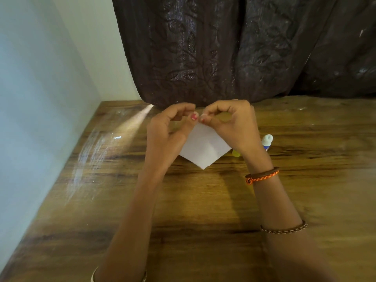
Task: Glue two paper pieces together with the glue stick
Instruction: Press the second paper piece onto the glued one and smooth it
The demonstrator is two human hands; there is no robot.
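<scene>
A white paper (pixel 203 148) is held above the wooden table (pixel 183 210), one corner pointing toward me. My left hand (pixel 169 129) and my right hand (pixel 232 125) both pinch its top corner between thumb and fingers, fingertips almost touching. Whether it is one sheet or two stacked pieces, I cannot tell. The glue stick (pixel 267 141), white and blue, stands uncapped on the table just right of my right wrist. A small yellow piece (pixel 236 153), perhaps its cap, lies below the paper's right corner.
A dark patterned curtain (pixel 223 49) hangs along the table's far edge. A pale wall (pixel 40 98) borders the table on the left. Bracelets sit on my right wrist and forearm.
</scene>
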